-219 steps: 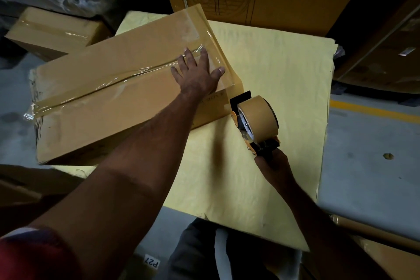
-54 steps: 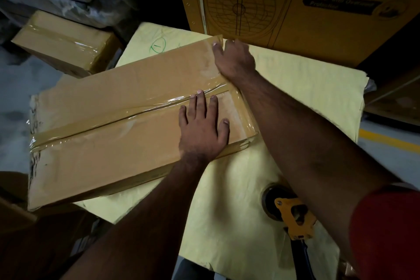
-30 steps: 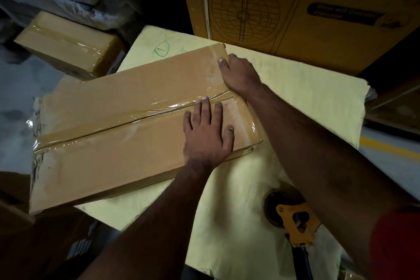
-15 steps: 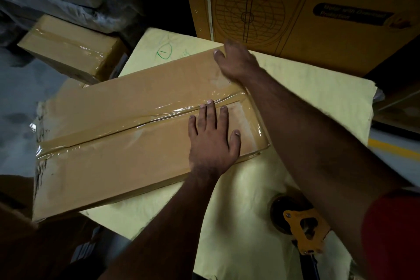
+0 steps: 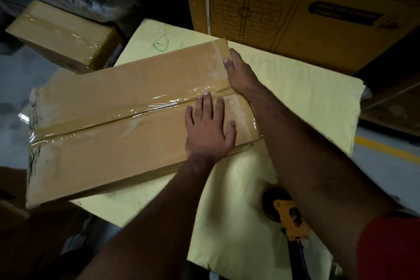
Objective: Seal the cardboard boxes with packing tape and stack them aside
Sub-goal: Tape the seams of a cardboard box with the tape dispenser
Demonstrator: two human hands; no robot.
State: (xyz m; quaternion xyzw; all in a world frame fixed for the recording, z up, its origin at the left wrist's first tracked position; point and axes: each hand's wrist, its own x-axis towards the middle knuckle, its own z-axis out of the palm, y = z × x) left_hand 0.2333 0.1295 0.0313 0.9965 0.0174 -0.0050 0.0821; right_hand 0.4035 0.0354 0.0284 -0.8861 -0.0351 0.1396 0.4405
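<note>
A long flat cardboard box lies across a pale yellow sheet-covered surface, with clear tape along its centre seam and across its right end. My left hand presses flat on the box top near the right end, fingers straight. My right hand lies against the box's far right edge, thumb on the taped top, other fingers hidden behind the edge. The tape dispenser, yellow-framed, lies on the sheet below my right forearm, partly hidden by it.
A taped box sits at the upper left near plastic-wrapped bundles. A large printed yellow carton stands behind the sheet. Grey floor with a yellow line lies to the right. Dark cartons sit at lower left.
The right hand set the tape dispenser down on the sheet and moved to the box's far right edge, sliding along it. The left hand stays pressed on the box top.
</note>
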